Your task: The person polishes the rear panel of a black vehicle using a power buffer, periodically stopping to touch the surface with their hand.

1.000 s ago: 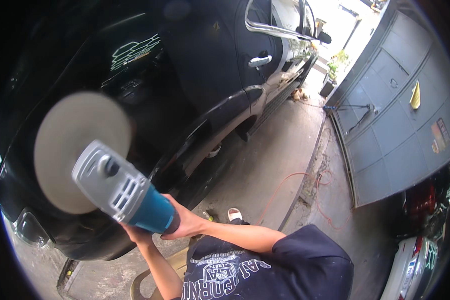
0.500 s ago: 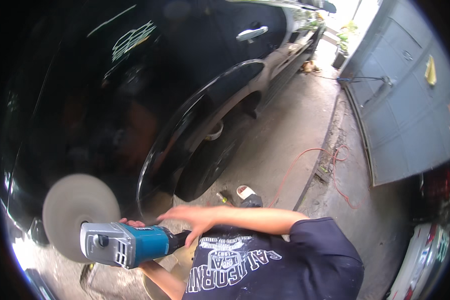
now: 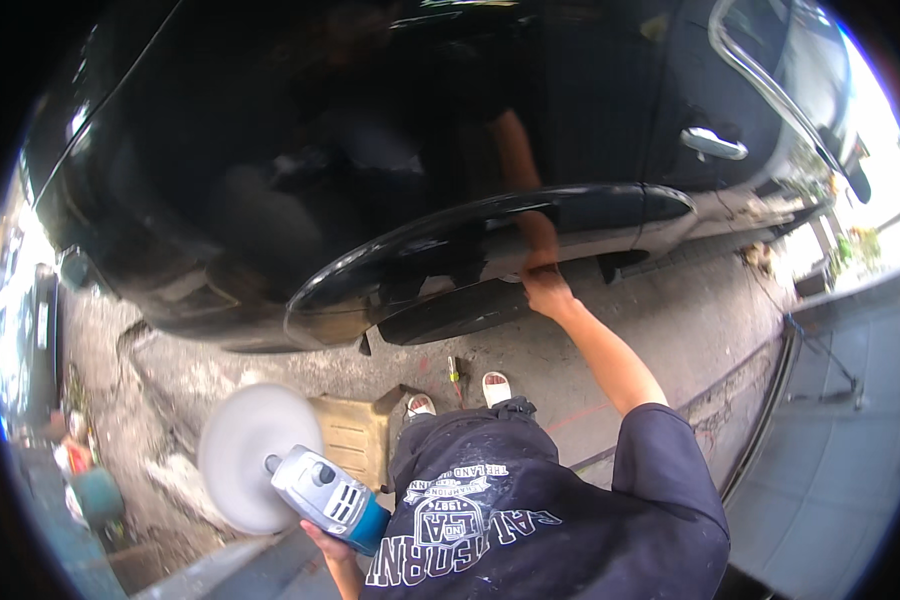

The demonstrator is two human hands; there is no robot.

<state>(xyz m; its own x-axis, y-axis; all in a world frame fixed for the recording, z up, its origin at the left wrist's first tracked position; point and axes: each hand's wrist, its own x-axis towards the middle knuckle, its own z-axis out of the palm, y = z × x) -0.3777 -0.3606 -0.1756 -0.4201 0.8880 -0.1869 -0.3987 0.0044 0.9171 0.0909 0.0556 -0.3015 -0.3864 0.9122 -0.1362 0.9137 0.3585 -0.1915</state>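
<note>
Holds a polisher (image 3: 320,487) low at the left, just beside the dark shirt (image 3: 560,510), with the left hand (image 3: 328,540) closed around the blue body (image 3: 372,522). Keeps the pale round pad (image 3: 255,455) well apart from the black car (image 3: 370,130) and beside a beige stool (image 3: 355,440). Stretches the right arm (image 3: 620,355) forward to the wheel arch (image 3: 440,235), placing the right hand (image 3: 548,292) by the right end of the tyre (image 3: 450,320), fingertips partly hidden. Cannot tell gripping from mere touching there. Leaves a reflection (image 3: 518,155) of an arm in the glossy paint above. Stands in sandals (image 3: 495,390) on concrete ground (image 3: 660,335), with a grey gate (image 3: 840,410) at the right and a green bin (image 3: 97,495) at the lower left.
</note>
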